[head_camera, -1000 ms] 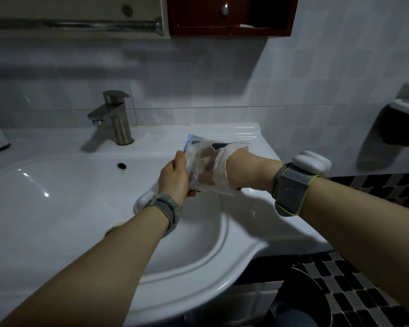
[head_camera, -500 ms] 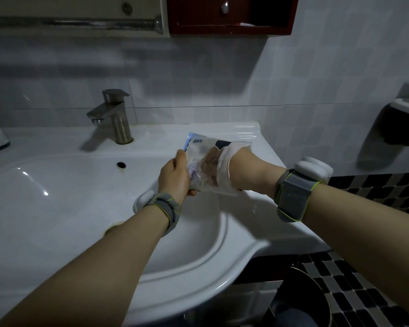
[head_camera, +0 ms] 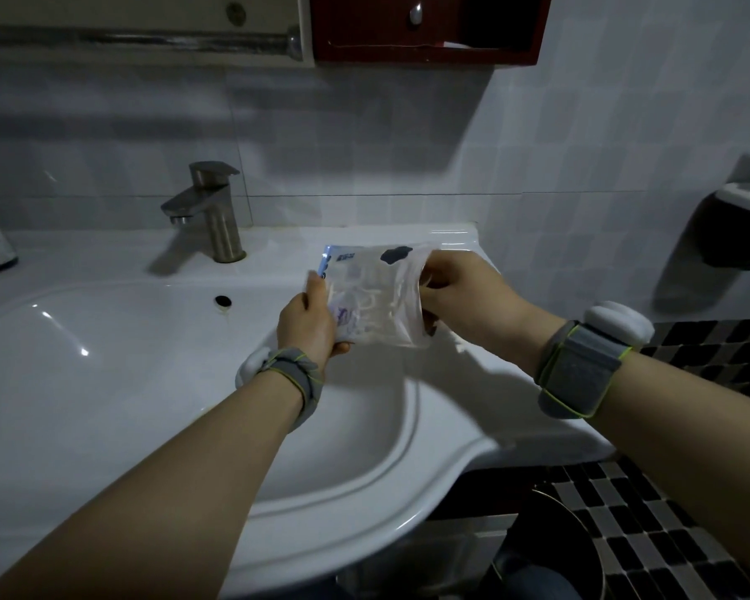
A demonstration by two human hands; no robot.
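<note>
The left hand (head_camera: pixel 308 326) grips the bag (head_camera: pixel 373 296) by its left edge, thumb underneath. The right hand (head_camera: pixel 464 292) pinches its open right end. The bag is stretched between them, above the sink (head_camera: pixel 356 530). The tap (head_camera: pixel 217 214) stands beyond the left hand.

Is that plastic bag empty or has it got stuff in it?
Not empty: white pieces show through the clear plastic bag, gripped by the left hand.

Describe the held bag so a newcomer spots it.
Find the white sink; right of the steel faucet, the left hand and right hand hold a clear plastic bag over the basin. Blue print and small white pieces inside make it the only see-through thing there.
</note>
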